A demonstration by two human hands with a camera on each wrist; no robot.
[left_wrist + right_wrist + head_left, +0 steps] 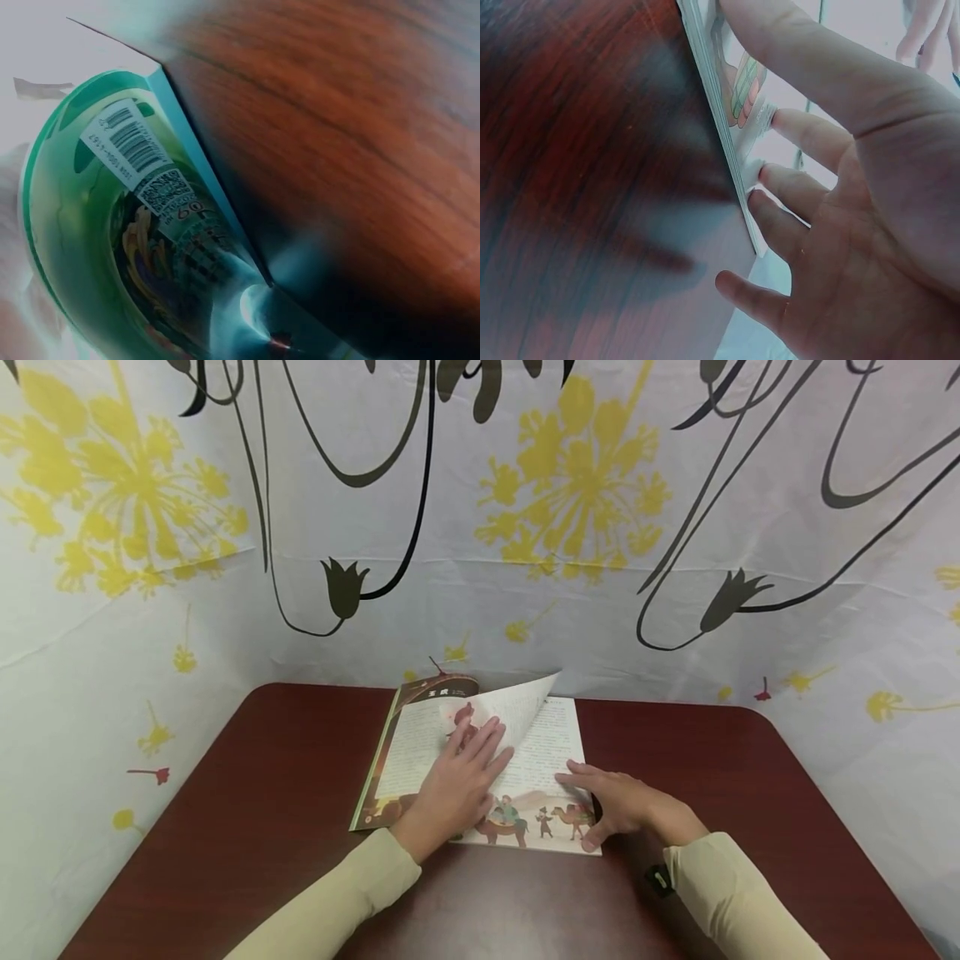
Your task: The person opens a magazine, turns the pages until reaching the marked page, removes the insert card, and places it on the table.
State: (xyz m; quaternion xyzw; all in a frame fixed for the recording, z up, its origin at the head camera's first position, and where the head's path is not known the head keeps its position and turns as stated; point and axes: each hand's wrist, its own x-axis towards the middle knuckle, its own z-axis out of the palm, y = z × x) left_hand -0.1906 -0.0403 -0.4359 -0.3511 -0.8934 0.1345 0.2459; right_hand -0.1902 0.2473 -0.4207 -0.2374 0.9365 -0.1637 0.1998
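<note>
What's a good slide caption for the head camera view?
Left hand presses the open picture book on a dark red table; right hand rests on its lower right page.

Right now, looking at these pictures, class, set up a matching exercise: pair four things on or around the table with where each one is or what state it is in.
Things:
1. left hand
2. right hand
3. lifted page
4. picture book

Places or states:
A. lies open on the dark red table
B. rests flat on the left side of the open pages
C. curves upward above the middle of the pages
D. fingers spread at the lower right corner of the pages

Pairs: 1-B, 2-D, 3-C, 4-A
</note>
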